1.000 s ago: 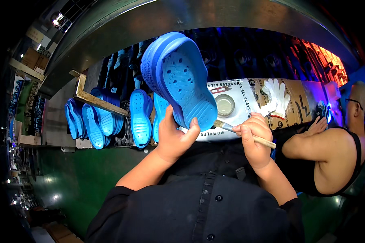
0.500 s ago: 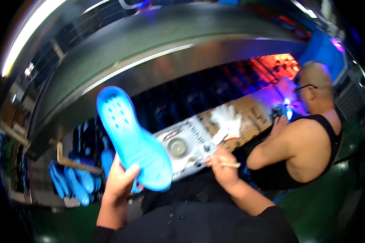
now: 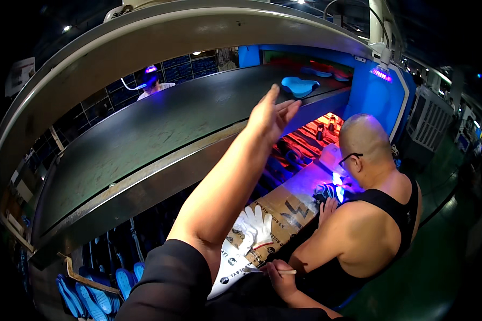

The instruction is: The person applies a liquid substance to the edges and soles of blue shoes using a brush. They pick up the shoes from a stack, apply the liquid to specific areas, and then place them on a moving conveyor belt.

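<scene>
My left hand point(image 3: 273, 113) reaches far forward over the near edge of the conveyor belt point(image 3: 160, 128), its fingers stretched out and holding nothing. Just beyond the fingertips a bright blue shoe sole point(image 3: 299, 85) lies on the belt, apart from the hand. Lower down, close to my body, my right hand point(image 3: 279, 275) is closed round a brush point(image 3: 288, 272) with a thin pale handle. The brush's tip is over the white covered part of the work surface point(image 3: 227, 262). My left arm hides part of that surface.
White gloves point(image 3: 257, 227) lie on brown cardboard point(image 3: 289, 200). A co-worker point(image 3: 369, 198) sits close on the right under purple light. Blue soles point(image 3: 93, 299) stand at lower left. More soles point(image 3: 316, 73) lie near the blue machine point(image 3: 375, 96). A metal beam point(image 3: 198, 27) spans above the belt.
My left hand has carried the blue sole from in front of me up to the belt and let go of it. The view has swung up and right. My right hand keeps the brush.
</scene>
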`<act>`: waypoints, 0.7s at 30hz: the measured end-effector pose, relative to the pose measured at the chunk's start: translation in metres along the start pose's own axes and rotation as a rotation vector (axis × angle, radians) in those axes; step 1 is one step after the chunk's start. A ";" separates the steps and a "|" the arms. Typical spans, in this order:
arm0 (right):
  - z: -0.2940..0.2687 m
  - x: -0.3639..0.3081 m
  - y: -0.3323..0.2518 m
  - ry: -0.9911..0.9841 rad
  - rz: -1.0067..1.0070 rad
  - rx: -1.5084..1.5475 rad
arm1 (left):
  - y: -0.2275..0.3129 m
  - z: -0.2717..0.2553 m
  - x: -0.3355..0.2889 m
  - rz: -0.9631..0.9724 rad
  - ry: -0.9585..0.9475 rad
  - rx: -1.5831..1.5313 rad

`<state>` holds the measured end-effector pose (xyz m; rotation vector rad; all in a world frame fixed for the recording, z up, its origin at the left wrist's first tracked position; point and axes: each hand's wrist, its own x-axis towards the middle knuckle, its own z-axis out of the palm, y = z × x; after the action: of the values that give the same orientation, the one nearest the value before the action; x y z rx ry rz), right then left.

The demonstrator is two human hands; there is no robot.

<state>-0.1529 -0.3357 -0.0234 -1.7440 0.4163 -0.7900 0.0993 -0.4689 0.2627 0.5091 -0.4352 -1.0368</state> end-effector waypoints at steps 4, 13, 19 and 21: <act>-0.012 0.005 0.000 -0.009 -0.032 -0.023 | -0.028 0.007 -0.074 0.183 -0.163 0.224; 0.027 0.004 0.009 -0.173 0.015 0.074 | 0.020 -0.218 -0.360 0.100 0.605 0.861; 0.056 -0.003 0.005 -0.155 0.122 0.170 | 0.010 -0.327 -0.550 0.081 1.151 2.128; 0.066 -0.005 -0.001 -0.186 0.160 0.219 | -0.004 -0.347 -0.586 -0.212 1.181 2.154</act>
<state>-0.1109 -0.2851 -0.0340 -1.5422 0.3263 -0.5326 0.0325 0.1173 -0.0775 2.8751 -0.2337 0.1420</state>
